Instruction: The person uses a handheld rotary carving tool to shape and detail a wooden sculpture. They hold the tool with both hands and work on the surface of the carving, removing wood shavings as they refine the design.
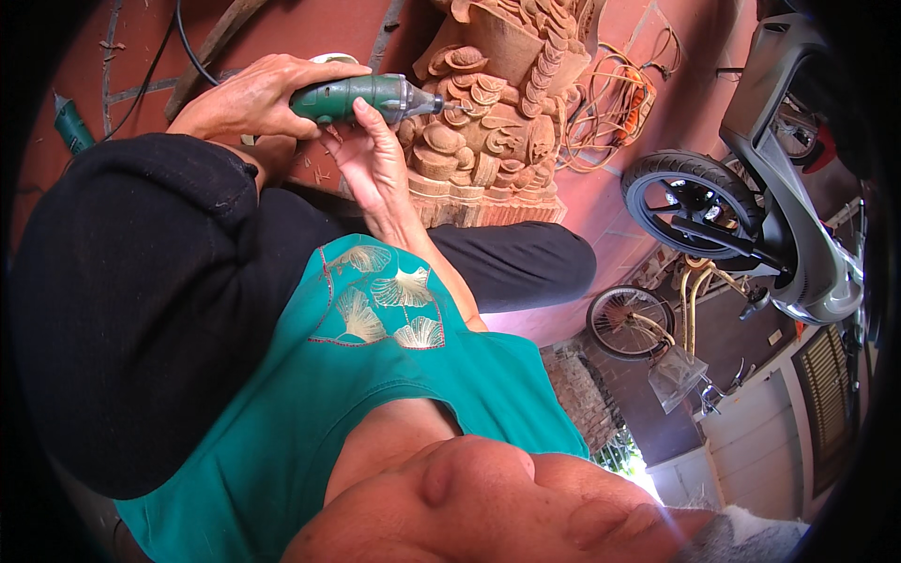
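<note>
Left hand (258, 97) wrapped around rear of green rotary tool (347, 98), which sits at its 3 o'clock; right hand (369, 167) grasps it too, tool at its 12. Bit points 3 o'clock toward wood carving (511, 141), contact unclear.

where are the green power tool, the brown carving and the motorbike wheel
green power tool (380, 91), head view: on its casing
brown carving (502, 114), head view: on its carved face
motorbike wheel (694, 207), head view: around its hub

Gry motorbike (801, 225) w/ blk tire (693, 161); bicycle (694, 298) nr it w/ plastic bag (676, 378).
</note>
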The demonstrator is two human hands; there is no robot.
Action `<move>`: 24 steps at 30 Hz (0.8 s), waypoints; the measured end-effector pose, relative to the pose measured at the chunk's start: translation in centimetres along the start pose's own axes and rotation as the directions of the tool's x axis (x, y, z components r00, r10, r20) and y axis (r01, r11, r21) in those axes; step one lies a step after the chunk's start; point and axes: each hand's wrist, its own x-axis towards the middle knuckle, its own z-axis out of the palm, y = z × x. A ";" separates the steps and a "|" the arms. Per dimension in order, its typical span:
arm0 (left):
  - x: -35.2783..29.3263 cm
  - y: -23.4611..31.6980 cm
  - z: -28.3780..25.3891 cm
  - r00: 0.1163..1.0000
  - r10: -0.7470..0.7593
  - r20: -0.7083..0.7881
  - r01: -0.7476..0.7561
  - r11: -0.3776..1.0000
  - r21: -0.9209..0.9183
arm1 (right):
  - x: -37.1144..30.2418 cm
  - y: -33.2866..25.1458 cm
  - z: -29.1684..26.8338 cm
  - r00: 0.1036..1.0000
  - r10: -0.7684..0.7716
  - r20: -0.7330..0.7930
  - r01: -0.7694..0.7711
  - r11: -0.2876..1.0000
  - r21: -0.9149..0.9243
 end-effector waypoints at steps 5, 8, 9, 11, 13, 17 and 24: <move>0.0 -0.8 0.5 0.995 0.079 -0.067 -0.077 0.997 0.030 | -0.1 -0.2 0.3 1.000 -0.005 0.000 0.005 1.000 -0.006; 0.0 -0.9 0.5 0.994 0.084 -0.067 -0.082 0.996 0.041 | 0.0 -0.2 0.1 1.000 -0.002 -0.008 0.002 1.000 -0.007; 0.0 -0.9 0.6 0.995 0.080 -0.067 -0.077 0.996 0.043 | 0.1 -0.2 0.1 1.000 0.000 -0.009 0.000 1.000 -0.008; 0.1 -0.6 0.5 0.995 0.070 -0.069 -0.067 0.997 0.046 | 0.1 -0.2 0.0 1.000 0.006 -0.010 -0.006 1.000 -0.008; 0.2 -0.5 0.5 0.994 0.081 -0.074 -0.079 0.997 0.026 | 0.2 -0.3 -0.2 1.000 0.012 -0.010 -0.013 1.000 -0.007; 0.3 -0.7 0.6 0.991 0.106 -0.084 -0.103 0.994 0.031 | 0.3 -0.3 -0.2 1.000 -0.009 -0.028 0.009 1.000 -0.013; 0.6 -0.3 0.2 0.997 0.056 -0.045 -0.054 0.998 0.027 | 0.3 -0.5 -0.1 0.999 -0.025 -0.043 0.024 0.999 -0.020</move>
